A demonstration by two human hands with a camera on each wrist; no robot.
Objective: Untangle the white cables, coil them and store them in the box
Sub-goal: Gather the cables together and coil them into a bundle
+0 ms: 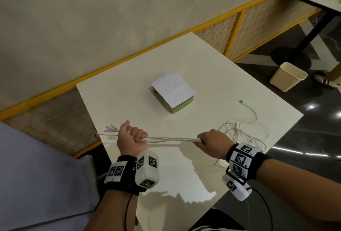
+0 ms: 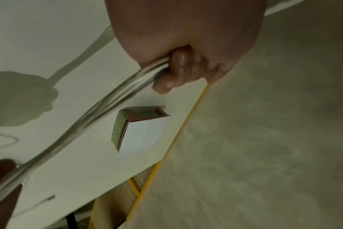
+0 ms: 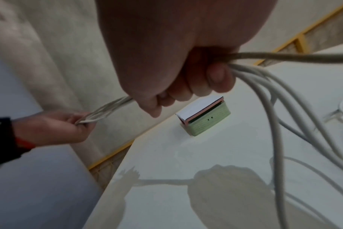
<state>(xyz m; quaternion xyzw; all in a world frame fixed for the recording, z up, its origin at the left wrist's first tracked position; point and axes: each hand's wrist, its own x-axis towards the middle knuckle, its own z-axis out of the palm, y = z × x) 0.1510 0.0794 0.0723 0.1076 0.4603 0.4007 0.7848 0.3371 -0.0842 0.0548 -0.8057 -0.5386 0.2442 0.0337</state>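
Observation:
Several white cables (image 1: 171, 139) run taut in a bundle between my two hands above the white table (image 1: 212, 87). My left hand (image 1: 132, 136) grips the bundle in a fist near its plug ends (image 1: 110, 129), which stick out to the left. My right hand (image 1: 209, 143) grips the same bundle (image 3: 264, 80) further right. Behind it the loose cable lengths (image 1: 245, 131) lie in tangled loops at the table's right edge. The box (image 1: 173, 93), green and pink with a white lid on top, sits at the table's middle (image 2: 141, 131) (image 3: 206, 117), beyond both hands.
One plug end (image 1: 241, 101) lies alone right of the box. A cream waste bin (image 1: 287, 76) stands on the dark floor to the right. A yellow-framed partition (image 1: 236, 28) and a wall run along the table's far side.

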